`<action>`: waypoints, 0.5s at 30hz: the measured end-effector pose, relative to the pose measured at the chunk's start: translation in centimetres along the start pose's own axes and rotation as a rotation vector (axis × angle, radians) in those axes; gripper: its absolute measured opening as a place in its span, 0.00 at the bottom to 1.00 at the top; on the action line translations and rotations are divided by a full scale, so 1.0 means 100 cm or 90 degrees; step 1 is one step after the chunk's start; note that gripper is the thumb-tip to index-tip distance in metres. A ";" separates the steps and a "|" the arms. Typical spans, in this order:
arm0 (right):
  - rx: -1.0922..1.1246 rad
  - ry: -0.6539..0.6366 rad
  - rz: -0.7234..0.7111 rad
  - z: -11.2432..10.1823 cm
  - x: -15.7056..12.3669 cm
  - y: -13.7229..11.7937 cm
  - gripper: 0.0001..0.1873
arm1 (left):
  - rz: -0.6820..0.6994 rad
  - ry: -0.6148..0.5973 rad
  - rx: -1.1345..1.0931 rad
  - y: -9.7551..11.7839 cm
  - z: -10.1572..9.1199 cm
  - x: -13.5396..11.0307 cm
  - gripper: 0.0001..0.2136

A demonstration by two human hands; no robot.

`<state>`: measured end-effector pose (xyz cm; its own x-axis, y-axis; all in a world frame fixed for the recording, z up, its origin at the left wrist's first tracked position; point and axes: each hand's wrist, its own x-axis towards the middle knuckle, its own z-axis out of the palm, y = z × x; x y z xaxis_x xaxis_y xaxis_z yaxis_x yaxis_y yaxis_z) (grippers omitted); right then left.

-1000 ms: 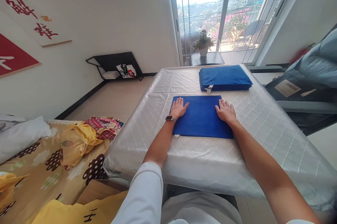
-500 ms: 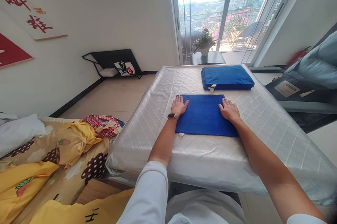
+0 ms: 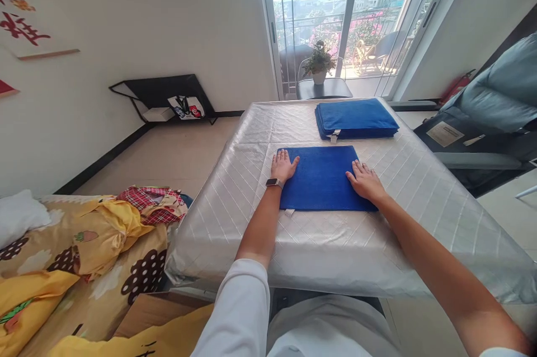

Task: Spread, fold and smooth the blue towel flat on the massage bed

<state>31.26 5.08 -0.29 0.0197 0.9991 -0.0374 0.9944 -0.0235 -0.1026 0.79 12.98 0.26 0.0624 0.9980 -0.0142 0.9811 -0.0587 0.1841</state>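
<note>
A folded blue towel lies flat on the silver-covered table, a small white tag poking out at its near left edge. My left hand rests on its left edge, fingers stretched out and pointing away from me; a watch is on that wrist. On the towel's right edge lies my right hand, flat with the thumb spread inward. Farther back on the table sits a stack of folded blue towels, also with a white tag at its near left corner.
A potted plant stands on a dark chair behind the table, before the glass door. To the right is an armchair with a grey puffy item. At left, a bed holds yellow clothes and a red checked garment.
My view has turned slightly to the right, so the scene sits farther left. My right hand has slid a little toward me along the towel's right edge; my left hand stays on the left edge.
</note>
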 end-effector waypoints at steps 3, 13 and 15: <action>-0.001 -0.005 0.001 0.006 -0.003 0.000 0.40 | 0.003 0.012 0.007 -0.001 -0.003 0.000 0.40; 0.001 -0.003 -0.004 0.008 -0.001 0.001 0.39 | 0.384 0.033 -0.008 0.113 0.014 -0.049 0.37; -0.008 -0.004 -0.013 0.009 -0.001 0.002 0.39 | 0.452 0.018 -0.002 0.132 0.023 -0.062 0.37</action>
<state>31.33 4.90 -1.16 -0.0013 0.9991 -0.0424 0.9959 -0.0025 -0.0902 13.73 5.92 0.50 0.6821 0.7184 0.1366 0.7042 -0.6957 0.1421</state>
